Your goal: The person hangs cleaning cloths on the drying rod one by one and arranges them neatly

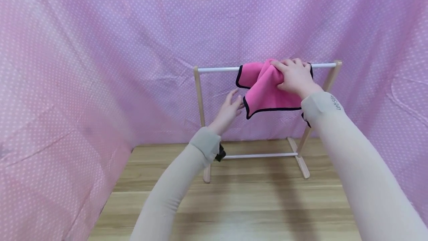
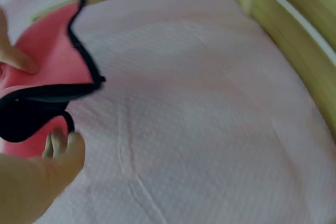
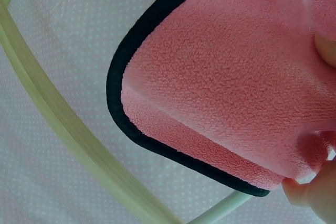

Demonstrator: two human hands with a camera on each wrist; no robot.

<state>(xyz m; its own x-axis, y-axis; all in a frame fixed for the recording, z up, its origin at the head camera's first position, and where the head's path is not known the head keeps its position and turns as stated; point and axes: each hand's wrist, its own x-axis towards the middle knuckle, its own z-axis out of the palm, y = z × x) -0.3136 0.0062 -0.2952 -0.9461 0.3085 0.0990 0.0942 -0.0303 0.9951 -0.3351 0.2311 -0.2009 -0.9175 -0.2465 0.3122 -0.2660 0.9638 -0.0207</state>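
Note:
A pink towel point(image 1: 267, 92) with black edging hangs over the top bar of a small wood-framed rack, bunched into a fold near its middle. My right hand point(image 1: 295, 77) grips the towel at the bar, fingers over the top. In the right wrist view the fluffy towel point(image 3: 226, 82) fills much of the picture, with fingertips point(image 3: 310, 195) at the right edge. My left hand point(image 1: 228, 111) is beside the towel's lower left corner, fingers loosely bent. The left wrist view shows that hand point(image 2: 44, 174) near the towel's edge point(image 2: 68, 72); whether it touches cannot be told.
The rack has a white top bar point(image 1: 217, 69), wooden side posts point(image 1: 199, 99) and a white lower bar point(image 1: 260, 156). It stands on a wood-grain tabletop point(image 1: 254, 203). A pink dotted cloth point(image 1: 160, 29) hangs behind and at the sides.

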